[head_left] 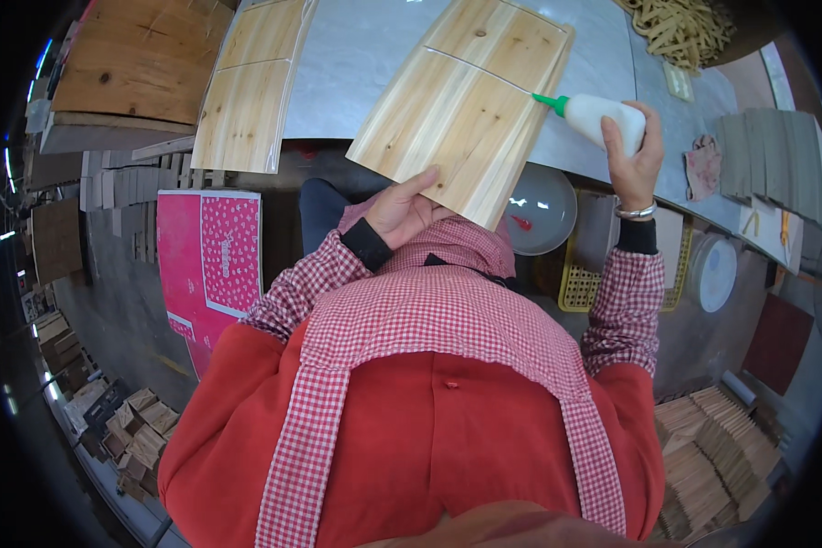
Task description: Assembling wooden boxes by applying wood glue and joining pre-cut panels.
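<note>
My left hand (405, 206) grips the near edge of a pale wooden panel (457, 119), thumb on top and fingers underneath. The panel lies tilted, its far part over the table and its near end overhanging toward my lap. In my right hand (634, 157) is a white glue bottle (603, 124) with a green nozzle, held on its side. The nozzle tip meets the panel's right edge, at the end of a thin whitish line that crosses the panel. Another such line runs near the far end. A second wooden panel (247, 100) with similar lines lies to the left.
Rubber bands or strips (680, 29) fill a container at the far right of the grey table (365, 55). A crumpled cloth (703, 168) and stacked grey boards (769, 155) are at the right. Below stand a grey basin (546, 215) and a yellow crate (575, 274). A pink box (192, 265) is on the left.
</note>
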Demonstrator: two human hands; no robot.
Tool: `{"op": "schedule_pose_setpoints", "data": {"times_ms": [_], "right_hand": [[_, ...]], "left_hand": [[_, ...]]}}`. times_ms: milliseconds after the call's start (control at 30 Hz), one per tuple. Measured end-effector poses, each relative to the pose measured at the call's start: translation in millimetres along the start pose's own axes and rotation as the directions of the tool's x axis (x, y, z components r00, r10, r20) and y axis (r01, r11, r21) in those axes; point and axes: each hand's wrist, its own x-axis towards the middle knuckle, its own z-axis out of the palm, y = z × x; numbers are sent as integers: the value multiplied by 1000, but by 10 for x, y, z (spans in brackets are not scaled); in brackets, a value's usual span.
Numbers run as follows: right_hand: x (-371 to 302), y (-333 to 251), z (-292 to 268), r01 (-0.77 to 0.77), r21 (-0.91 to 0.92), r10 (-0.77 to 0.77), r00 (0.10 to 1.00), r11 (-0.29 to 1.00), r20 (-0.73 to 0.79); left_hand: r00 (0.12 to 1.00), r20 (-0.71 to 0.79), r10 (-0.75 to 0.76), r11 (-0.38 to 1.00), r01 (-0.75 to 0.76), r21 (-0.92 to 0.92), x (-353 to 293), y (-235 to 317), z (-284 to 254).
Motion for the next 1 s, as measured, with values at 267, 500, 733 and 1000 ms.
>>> {"op": "schedule_pose_setpoints", "data": {"times_ms": [267, 500, 733, 1000], "right_hand": [[-47, -138, -199, -276, 283, 291, 957, 919, -11], [280, -41, -68, -242, 563, 428, 876, 790, -224], [793, 332, 181, -302, 476, 483, 814, 826, -321], [866, 355, 121, -351, 345, 455, 840, 871, -295]], "left_hand": [[999, 16, 52, 998, -51, -48, -101, 116, 38], [997, 51, 60, 992, -54, -118, -144, 184, 63], [997, 63, 41, 989, -32, -145, -166, 197, 24], [998, 51, 48, 988, -40, -150, -161, 202, 33]]}}
